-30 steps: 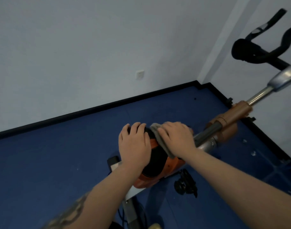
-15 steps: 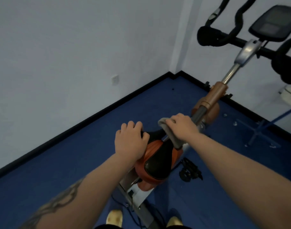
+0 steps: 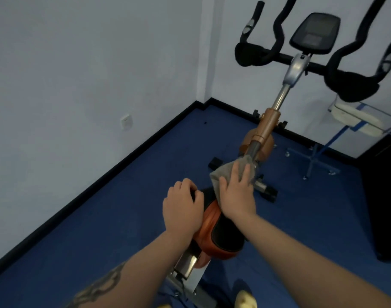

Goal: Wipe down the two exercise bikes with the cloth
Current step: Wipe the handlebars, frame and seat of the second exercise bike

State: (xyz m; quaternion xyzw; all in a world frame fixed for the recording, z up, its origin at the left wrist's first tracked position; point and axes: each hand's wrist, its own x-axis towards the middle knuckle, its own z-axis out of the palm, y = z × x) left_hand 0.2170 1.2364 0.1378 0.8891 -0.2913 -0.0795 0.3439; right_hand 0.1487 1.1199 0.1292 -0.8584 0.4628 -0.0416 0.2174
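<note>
One exercise bike is in view, with an orange and black saddle (image 3: 221, 236), a copper and steel post (image 3: 267, 125), black handlebars (image 3: 276, 54) and a dark console (image 3: 312, 32). My left hand (image 3: 183, 210) grips the saddle's left side, fingers curled over its edge. My right hand (image 3: 236, 196) lies flat on a grey cloth (image 3: 225, 172), pressing it on the saddle's front end, just before the post. The cloth's far corner reaches the lower post. No second bike shows.
A white wall with a socket (image 3: 126, 122) runs along the left above a black baseboard. A white unit on a blue-framed stand (image 3: 363, 118) sits at the right, beside a dark cabinet (image 3: 383, 196). Blue floor surrounds the bike; a shoe (image 3: 245, 301) shows below.
My right hand has slid the cloth forward along the saddle toward its front end, and its fingers have flattened. My view has swung right and up, revealing the handlebars and console. My left hand stays.
</note>
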